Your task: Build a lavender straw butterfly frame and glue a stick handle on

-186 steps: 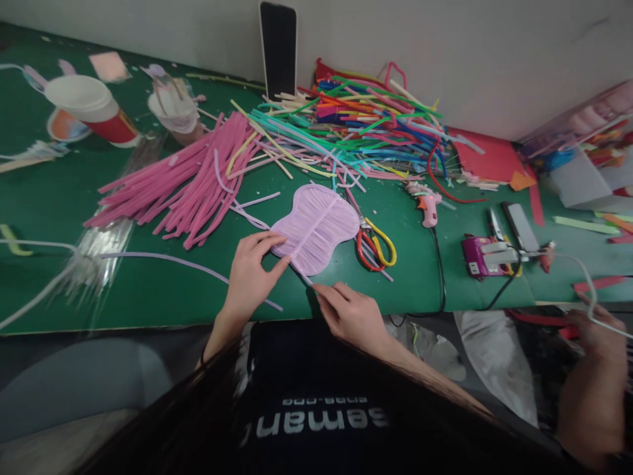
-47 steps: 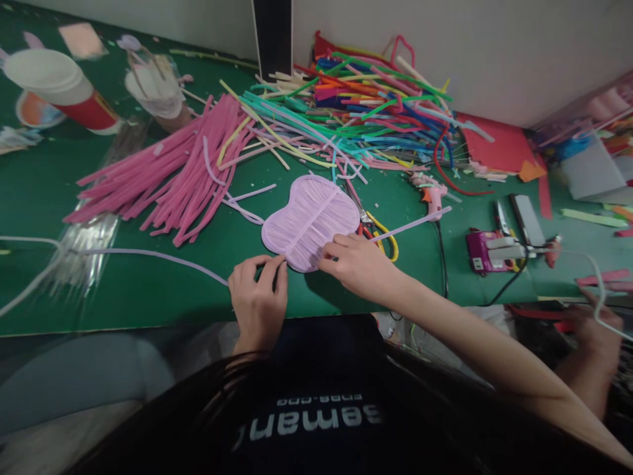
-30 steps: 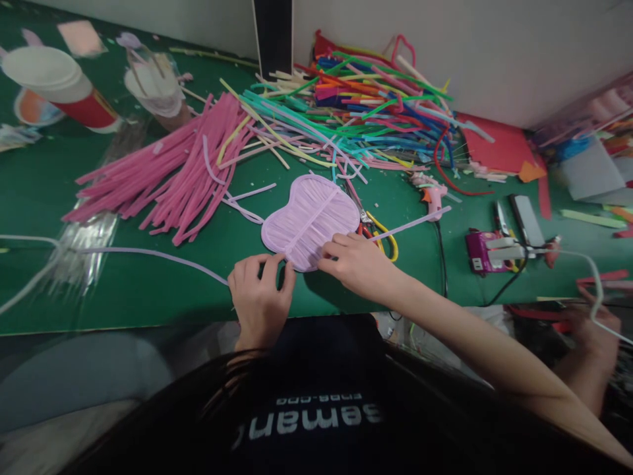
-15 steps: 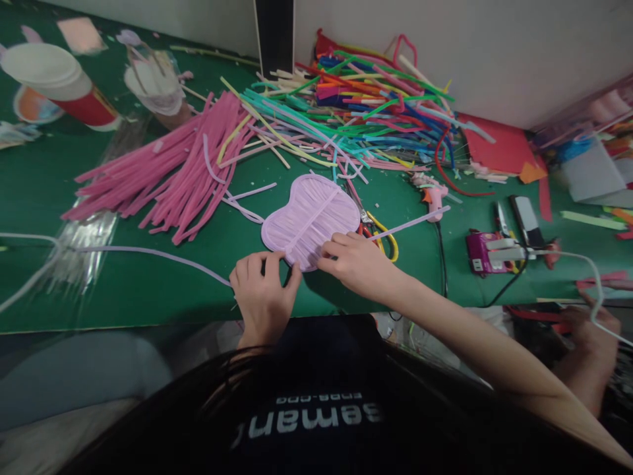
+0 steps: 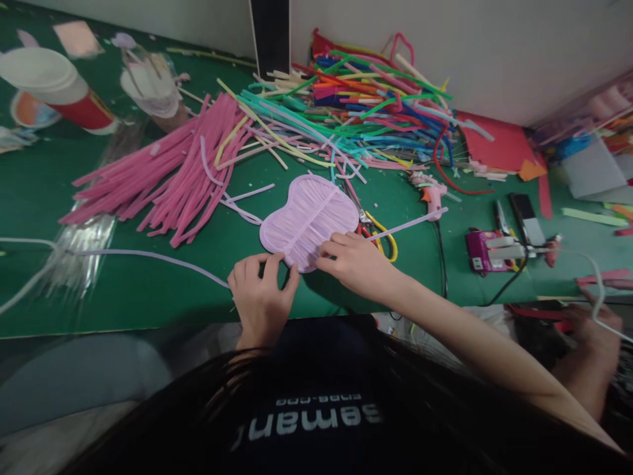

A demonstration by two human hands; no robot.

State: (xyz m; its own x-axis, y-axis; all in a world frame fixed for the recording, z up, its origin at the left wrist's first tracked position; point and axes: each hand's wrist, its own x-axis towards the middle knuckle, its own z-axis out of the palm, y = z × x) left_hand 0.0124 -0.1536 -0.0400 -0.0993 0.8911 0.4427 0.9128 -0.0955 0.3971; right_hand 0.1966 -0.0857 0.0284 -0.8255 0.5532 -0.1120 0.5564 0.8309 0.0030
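Observation:
A lilac butterfly-shaped piece (image 5: 306, 218) made of pipe cleaners lies flat on the green table (image 5: 148, 290). My left hand (image 5: 260, 297) pinches its near edge between thumb and forefinger. A long lilac pipe cleaner (image 5: 148, 256) runs along the table from the left to that hand. My right hand (image 5: 357, 265) rests on the piece's lower right edge, fingers curled round a straight lilac pipe cleaner (image 5: 413, 224) that sticks out to the right.
Pink pipe cleaners (image 5: 163, 175) and a mixed-colour heap (image 5: 356, 115) lie behind. Scissors (image 5: 378, 234), a pink glue gun (image 5: 430, 198) and a purple tool (image 5: 482, 254) sit to the right. Another person's hand (image 5: 588, 333) holds a white pipe cleaner. Cups (image 5: 54, 82) stand far left.
My left hand has shifted slightly right, pinching closer under the piece's edge. My right hand stays on the piece with its pipe cleaner. The other person's hand has moved a little.

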